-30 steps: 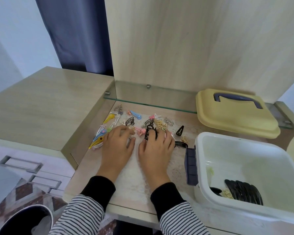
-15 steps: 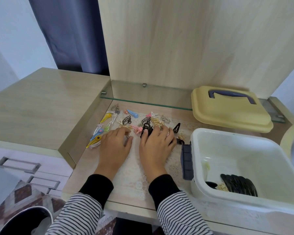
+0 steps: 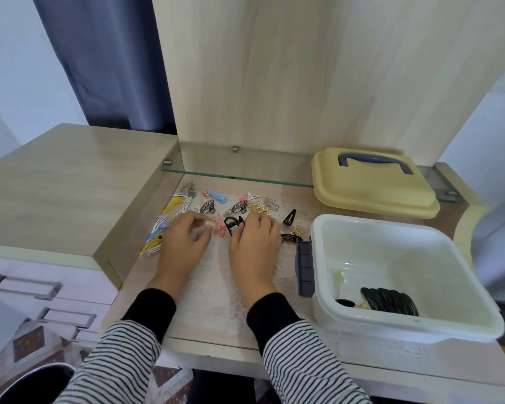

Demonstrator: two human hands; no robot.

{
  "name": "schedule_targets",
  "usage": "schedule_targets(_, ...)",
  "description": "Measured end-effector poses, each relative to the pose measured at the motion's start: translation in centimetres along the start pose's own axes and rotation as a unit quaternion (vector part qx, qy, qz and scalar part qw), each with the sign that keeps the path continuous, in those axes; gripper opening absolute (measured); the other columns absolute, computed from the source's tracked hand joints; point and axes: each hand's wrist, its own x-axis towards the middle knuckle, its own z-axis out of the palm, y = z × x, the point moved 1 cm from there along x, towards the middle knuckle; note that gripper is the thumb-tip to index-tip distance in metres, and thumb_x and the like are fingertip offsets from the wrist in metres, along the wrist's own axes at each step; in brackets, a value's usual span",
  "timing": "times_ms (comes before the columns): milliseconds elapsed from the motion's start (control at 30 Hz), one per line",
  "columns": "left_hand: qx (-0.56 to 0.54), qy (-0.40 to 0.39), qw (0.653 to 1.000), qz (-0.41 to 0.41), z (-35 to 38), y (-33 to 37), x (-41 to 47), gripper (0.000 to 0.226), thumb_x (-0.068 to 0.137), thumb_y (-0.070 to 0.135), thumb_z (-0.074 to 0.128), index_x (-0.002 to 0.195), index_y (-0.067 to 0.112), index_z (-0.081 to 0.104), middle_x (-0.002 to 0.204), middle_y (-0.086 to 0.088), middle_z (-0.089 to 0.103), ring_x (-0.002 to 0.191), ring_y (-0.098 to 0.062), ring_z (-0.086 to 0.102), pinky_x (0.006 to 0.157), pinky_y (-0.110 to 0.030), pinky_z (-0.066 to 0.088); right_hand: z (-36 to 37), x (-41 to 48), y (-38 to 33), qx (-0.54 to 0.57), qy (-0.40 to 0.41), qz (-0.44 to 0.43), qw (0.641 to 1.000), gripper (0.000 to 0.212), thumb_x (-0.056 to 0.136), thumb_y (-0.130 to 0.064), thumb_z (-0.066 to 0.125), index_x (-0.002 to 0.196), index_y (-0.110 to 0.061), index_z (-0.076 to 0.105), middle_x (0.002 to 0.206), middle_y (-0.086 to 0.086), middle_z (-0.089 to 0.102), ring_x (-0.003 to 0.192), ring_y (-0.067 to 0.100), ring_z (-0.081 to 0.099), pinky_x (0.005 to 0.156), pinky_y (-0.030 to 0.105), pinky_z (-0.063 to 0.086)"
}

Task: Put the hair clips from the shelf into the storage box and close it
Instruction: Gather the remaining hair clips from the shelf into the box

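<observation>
On my feed both hands are down on the shelf, working among the clips that lie scattered across its back half, on and beside a lace mat. The left hand has its fingers curled in toward the thumb and pinches a small pale clip, with a pink clip just to its right. The right hand lies palm down with its knuckles raised and its fingertips tucked among the clips, just beside a black claw clip. I cannot tell whether it grips anything, since the fingertips are hidden. A row of coloured snap clips lies along the shelf's left wall, below the raised counter, and a black snap clip lies on its own toward the right. The box stands open at the right end of the shelf, its blue latch facing the right hand. A stack of black clips and a few gold bits sit in its near corner. The yellow lid lies behind the box, handle up, resting partly on a glass shelf.
</observation>
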Motion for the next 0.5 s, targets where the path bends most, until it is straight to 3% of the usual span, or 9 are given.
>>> schedule_targets(67,-0.021,0.015,1.0,-0.009,-0.4,0.6,0.4,0.017,0.085,0.012,0.068,0.102,0.014,0.065,0.099,0.0,0.065,0.092,-0.006,0.06,0.082,-0.009,0.046,-1.1,0.3,-0.7,0.026,0.008,-0.019,0.999,0.027,0.087,-0.022,0.038,0.1,-0.008,0.057,0.1,0.01,0.059,0.093,0.027,0.053,0.078,0.037,0.049)
schedule_targets(200,-0.073,0.025,0.996,-0.042,-1.1,3.0,1.4,0.021,0.087,0.015,0.067,0.108,0.018,0.066,0.108,0.0,0.065,0.091,-0.007,0.061,0.086,-0.021,0.051,-4.4,1.3,-2.5,0.096,0.022,-0.048,0.994,0.032,0.087,-0.021,0.032,0.1,-0.002,0.054,0.096,0.013,0.056,0.077,0.026,0.056,0.064,0.033,0.048)
schedule_targets(300,-0.097,0.006,0.994,-0.048,-1.8,6.3,1.7,0.017,0.089,0.019,0.065,0.105,0.026,0.066,0.109,0.002,0.066,0.091,-0.006,0.064,0.089,-0.03,0.054,-8.4,2.8,-3.0,0.111,0.037,-0.081,0.99,0.023,0.09,-0.017,0.035,0.098,-0.002,0.051,0.091,0.012,0.053,0.068,0.023,0.049,0.057,0.029,0.035)
schedule_targets(400,-0.07,-0.022,0.997,-0.038,-2.9,10.7,1.5,0.019,0.091,0.022,0.063,0.109,0.025,0.065,0.106,0.005,0.067,0.084,0.004,0.062,0.071,-0.003,0.047,-12.6,4.7,-2.1,0.127,-0.002,-0.101,0.987,0.006,0.093,-0.009,0.045,0.097,-0.005,0.048,0.086,0.005,0.047,0.071,0.017,0.039,0.054,0.025,0.022)
schedule_targets(500,-0.083,-0.072,0.993,-0.038,-3.1,14.8,1.3,0.021,0.092,0.027,0.061,0.113,0.028,0.066,0.095,0.006,0.072,0.073,-0.001,0.064,0.053,0.0,0.04,-16.9,6.6,0.0,0.126,-0.011,-0.092,0.988,0.007,0.093,-0.012,0.047,0.088,-0.013,0.042,0.08,0.002,0.049,0.071,0.02,0.042,0.053,0.023,0.031)
